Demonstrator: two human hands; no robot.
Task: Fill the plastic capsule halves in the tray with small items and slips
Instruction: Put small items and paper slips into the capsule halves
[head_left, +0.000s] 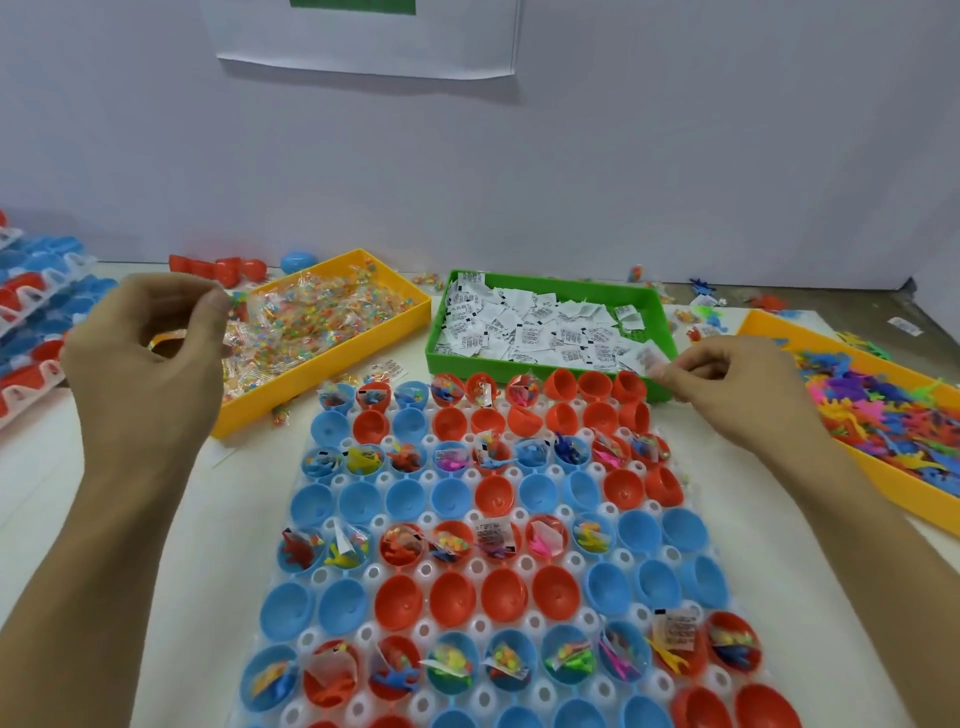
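My right fingers (670, 371) pinch a white slip (655, 358) by its edge, just at the near right corner of the green bin (540, 366) heaped with printed slips. My right hand (737, 379) hangs above the far right corner of the tray (498, 566), over three empty red capsule halves (595, 387) in the farthest row.

My left fingers (208, 306) are curled in, thumb toward forefinger, over the near end of the yellow bin (332, 364) full of clear candy packets (311, 312). Whether they hold a packet I cannot tell; the tips are blurred. My left hand (148, 353) is raised above the desk (171, 499), well apart from the tray.

The tray lies between my forearms on the desk, a white perforated sheet seating red and blue halves in rows. Filled rows alternate with empty ones: the filled halves carry small coloured toys, candy packets and slips. Two blue halves at the right end of the middle filled row stand empty.

To my right, a second yellow bin (883, 488) holds bright plastic figures (883, 410). At the far left, stacked trays of blue and red capsule shells (36, 312) sit on the desk.
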